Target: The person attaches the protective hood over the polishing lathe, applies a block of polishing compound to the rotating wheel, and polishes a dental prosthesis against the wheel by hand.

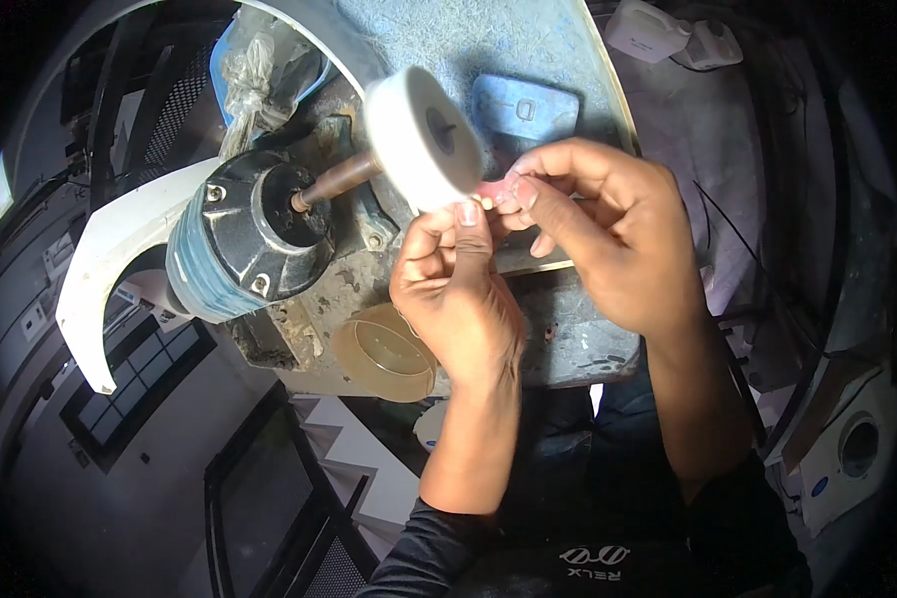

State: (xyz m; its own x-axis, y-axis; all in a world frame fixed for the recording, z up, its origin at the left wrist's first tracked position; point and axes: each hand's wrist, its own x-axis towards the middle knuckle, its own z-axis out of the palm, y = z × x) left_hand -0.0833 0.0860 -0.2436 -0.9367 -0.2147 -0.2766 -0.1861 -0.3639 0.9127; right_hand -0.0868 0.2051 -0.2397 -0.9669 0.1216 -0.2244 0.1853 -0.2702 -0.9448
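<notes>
Between both hands is a small pink denture with a few pale teeth along its edge. My left hand pinches its near left end, thumb on top. At its right end, my right hand grips it between thumb and forefinger. The denture is right against or very close to the lower right rim of a white polishing wheel; I cannot tell if they touch. A brown shaft joins the wheel to a black and blue motor. Fingers hide much of the denture.
Beyond the wheel, a blue plastic tray lies on a board strewn with fine shavings. A translucent amber bowl is left of my left wrist. A white curved guard arches beside the motor. Clear plastic bags sit far left.
</notes>
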